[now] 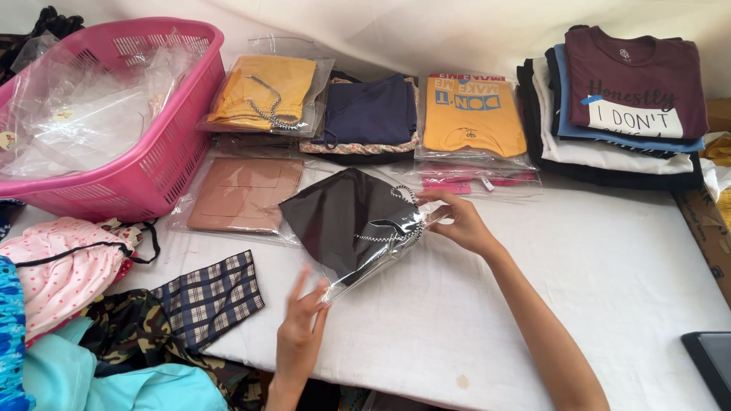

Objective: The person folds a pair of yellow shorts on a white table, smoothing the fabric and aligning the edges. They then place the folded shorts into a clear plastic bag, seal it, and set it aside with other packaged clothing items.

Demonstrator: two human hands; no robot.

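A clear plastic bag (346,221) with a folded black garment and a black-and-white drawstring inside is held just above the white table (594,259), near its middle. My left hand (299,335) grips the bag's near lower corner. My right hand (459,221) holds its far right edge, fingers pinched on the plastic.
A pink basket (164,144) of empty clear bags stands at the back left. Bagged garments lie behind: brown (244,194), yellow (263,91), navy (369,110), yellow printed shirt (472,114). A stack of folded shirts (624,106) is back right. Loose clothes (114,304) pile at front left. A dark tablet (712,361) lies front right.
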